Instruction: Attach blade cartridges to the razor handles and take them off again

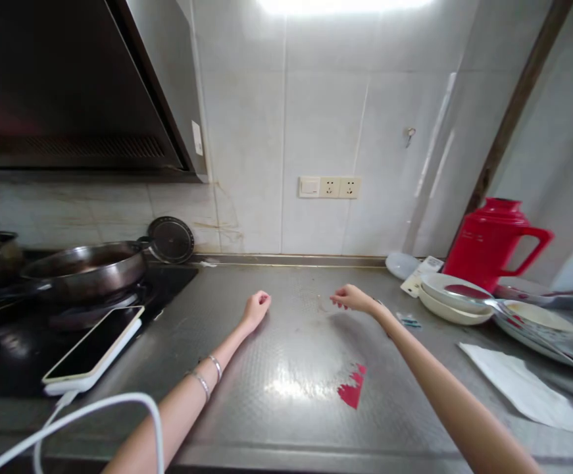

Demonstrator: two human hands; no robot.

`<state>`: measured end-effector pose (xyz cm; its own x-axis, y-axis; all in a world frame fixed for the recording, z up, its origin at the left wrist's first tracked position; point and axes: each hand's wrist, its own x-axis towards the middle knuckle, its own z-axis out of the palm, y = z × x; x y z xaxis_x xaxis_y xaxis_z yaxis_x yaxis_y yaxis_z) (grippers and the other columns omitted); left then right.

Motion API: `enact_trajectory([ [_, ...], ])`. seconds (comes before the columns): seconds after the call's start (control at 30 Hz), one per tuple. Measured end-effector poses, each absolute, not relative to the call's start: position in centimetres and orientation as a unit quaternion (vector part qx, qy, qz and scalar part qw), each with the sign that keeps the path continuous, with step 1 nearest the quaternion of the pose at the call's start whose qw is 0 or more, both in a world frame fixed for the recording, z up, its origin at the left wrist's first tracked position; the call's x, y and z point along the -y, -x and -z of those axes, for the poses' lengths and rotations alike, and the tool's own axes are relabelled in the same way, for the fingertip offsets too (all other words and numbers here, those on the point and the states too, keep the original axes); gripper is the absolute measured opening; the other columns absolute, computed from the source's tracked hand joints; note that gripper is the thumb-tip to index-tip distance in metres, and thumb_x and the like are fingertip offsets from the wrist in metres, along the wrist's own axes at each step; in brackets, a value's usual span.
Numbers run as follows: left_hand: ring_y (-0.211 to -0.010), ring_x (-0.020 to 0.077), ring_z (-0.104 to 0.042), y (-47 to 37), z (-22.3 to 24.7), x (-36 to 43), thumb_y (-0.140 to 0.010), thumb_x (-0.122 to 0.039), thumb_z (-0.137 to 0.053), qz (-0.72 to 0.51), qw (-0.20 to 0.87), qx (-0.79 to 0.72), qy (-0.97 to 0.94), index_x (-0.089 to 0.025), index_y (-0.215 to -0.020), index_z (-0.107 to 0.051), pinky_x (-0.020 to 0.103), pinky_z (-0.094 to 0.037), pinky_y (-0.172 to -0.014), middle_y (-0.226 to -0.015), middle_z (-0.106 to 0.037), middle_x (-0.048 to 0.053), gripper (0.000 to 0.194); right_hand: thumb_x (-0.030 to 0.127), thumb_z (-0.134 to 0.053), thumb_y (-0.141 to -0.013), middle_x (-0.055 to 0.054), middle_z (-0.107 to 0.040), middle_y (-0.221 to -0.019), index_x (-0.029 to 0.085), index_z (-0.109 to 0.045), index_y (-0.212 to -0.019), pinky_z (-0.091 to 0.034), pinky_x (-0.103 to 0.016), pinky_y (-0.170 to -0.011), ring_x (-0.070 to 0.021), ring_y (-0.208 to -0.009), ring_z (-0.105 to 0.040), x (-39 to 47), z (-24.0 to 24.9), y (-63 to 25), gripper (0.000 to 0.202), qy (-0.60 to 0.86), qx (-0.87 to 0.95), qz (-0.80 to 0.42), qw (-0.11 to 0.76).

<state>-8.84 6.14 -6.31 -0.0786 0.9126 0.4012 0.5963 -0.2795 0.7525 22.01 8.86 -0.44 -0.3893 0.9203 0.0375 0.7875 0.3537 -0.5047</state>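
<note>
My left hand [257,309] is held over the metal countertop [247,401] with its fingers curled into a loose fist. Two silver bangles circle that wrist. Across from it, apart by a short gap, is my right hand [352,298], its fingers bent downward and closed. I see nothing held in either one. Nearer to me than my right hand, a piece of red paper [352,390] with a jagged, fringed left edge lies flat on the counter. Neither hand touches it.
On the left, a phone [93,345] with a white cable [133,398] lies beside a pan [86,270] on the black stove. To the right stand a red thermos jug [483,243], stacked bowls [456,309] and plates, with a white paper sheet [523,385] in front.
</note>
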Motion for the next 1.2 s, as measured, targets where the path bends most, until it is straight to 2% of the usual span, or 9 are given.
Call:
enact_trajectory([
  [0.13,-0.058,0.0109,-0.054,8.8,5.9,-5.6,-0.079,-0.033,-0.040,-0.426,0.135,-0.620,-0.645,-0.014,-0.068,-0.058,0.020,-0.038,-0.056,-0.058,-0.058,0.000,0.028,0.040,-0.041,-0.081,-0.005,-0.063,-0.060,0.012,-0.064,-0.066,-0.038,-0.019,-0.050,-0.0108,-0.051,-0.054,-8.2,1.8,-17.4,0.039,0.522,0.812,-0.192,0.176],
  [0.27,-0.060,0.0127,-0.055,9.0,5.4,-4.9,-0.083,-0.032,-0.033,-0.370,0.079,-0.698,-0.608,-0.014,-0.064,-0.058,0.021,-0.033,-0.054,-0.063,-0.061,0.004,0.036,0.041,-0.037,-0.082,-0.009,-0.066,-0.070,0.015,-0.066,-0.068,-0.039,-0.022,-0.056,-0.0168,-0.066,-0.061,-6.8,3.2,-14.6,0.042,0.600,0.785,-0.073,0.138],
  [0.4,-0.067,0.0165,-0.059,8.7,5.2,-4.4,-0.081,-0.029,-0.037,-0.292,0.050,-0.753,-0.588,-0.015,-0.068,-0.063,0.023,-0.034,-0.055,-0.073,-0.066,0.009,0.032,0.038,-0.034,-0.084,-0.014,-0.067,-0.082,0.016,-0.068,-0.075,-0.040,-0.025,-0.061,-0.0207,-0.076,-0.063,-5.4,4.4,-13.7,0.041,0.637,0.762,-0.001,0.112],
  [0.63,-0.085,0.0228,-0.062,7.5,4.9,-3.7,-0.080,-0.029,-0.040,-0.184,0.020,-0.753,-0.631,-0.016,-0.081,-0.067,0.029,-0.042,-0.071,-0.088,-0.067,0.014,0.031,0.033,-0.033,-0.085,-0.012,-0.067,-0.086,0.018,-0.068,-0.080,-0.041,-0.026,-0.065,-0.0211,-0.081,-0.063,-4.6,4.8,-13.5,0.039,0.656,0.747,0.014,0.113],
  [0.77,-0.088,0.0225,-0.061,7.3,4.7,-3.4,-0.081,-0.028,-0.038,-0.155,0.007,-0.742,-0.652,-0.016,-0.087,-0.067,0.030,-0.043,-0.075,-0.091,-0.067,0.014,0.032,0.034,-0.033,-0.085,-0.012,-0.067,-0.086,0.017,-0.068,-0.080,-0.041,-0.025,-0.065,-0.0202,-0.081,-0.062,-4.4,4.7,-13.4,0.040,0.658,0.744,0.013,0.112],
  [1.0,-0.088,0.0241,-0.062,7.3,4.8,-3.3,-0.082,-0.026,-0.035,-0.139,-0.012,-0.740,-0.658,-0.016,-0.090,-0.067,0.033,-0.044,-0.074,-0.092,-0.067,0.014,0.034,0.034,-0.033,-0.084,-0.011,-0.067,-0.084,0.018,-0.067,-0.079,-0.040,-0.025,-0.063,-0.0211,-0.079,-0.063,-4.6,5.0,-13.6,0.038,0.650,0.750,0.019,0.120],
  [1.2,-0.089,0.0224,-0.061,7.4,4.9,-3.5,-0.083,-0.029,-0.035,-0.135,-0.014,-0.746,-0.652,-0.017,-0.090,-0.066,0.031,-0.044,-0.074,-0.092,-0.067,0.013,0.034,0.034,-0.033,-0.084,-0.012,-0.067,-0.085,0.018,-0.068,-0.081,-0.040,-0.025,-0.064,-0.0204,-0.080,-0.062,-4.6,5.1,-13.7,0.038,0.652,0.748,0.017,0.123],
])
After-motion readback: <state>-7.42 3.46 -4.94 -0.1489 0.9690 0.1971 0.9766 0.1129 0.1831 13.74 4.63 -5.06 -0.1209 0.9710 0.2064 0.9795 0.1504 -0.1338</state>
